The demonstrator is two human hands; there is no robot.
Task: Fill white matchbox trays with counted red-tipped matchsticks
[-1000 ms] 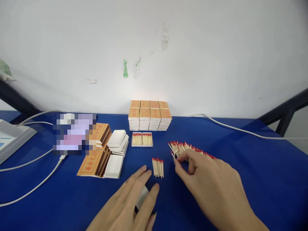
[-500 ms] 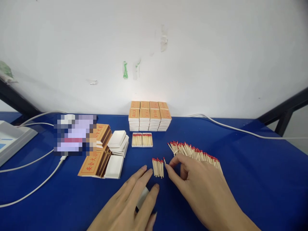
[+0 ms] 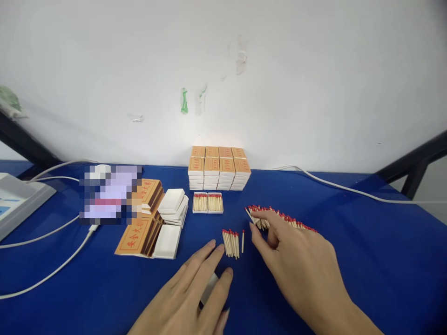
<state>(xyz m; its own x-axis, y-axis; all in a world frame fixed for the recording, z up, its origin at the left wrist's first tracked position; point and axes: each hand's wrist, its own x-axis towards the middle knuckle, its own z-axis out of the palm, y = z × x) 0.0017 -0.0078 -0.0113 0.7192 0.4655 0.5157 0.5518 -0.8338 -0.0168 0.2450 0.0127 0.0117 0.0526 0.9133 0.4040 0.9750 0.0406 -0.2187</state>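
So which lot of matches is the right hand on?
The big loose pile right of the small bundle; the right hand touches its left end.

Bare tabletop (image 3: pixel 366 242) right of match heap (image 3: pixel 296 224)

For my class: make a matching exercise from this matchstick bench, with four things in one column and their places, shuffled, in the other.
1. stacked closed matchboxes
2. two filled trays
3. small match bundle
4. big loose match pile

A. touched by the right hand
B. at the back, by the wall
C. between the left hand and the right hand
D. just in front of the stack

Pairs: 1-B, 2-D, 3-C, 4-A
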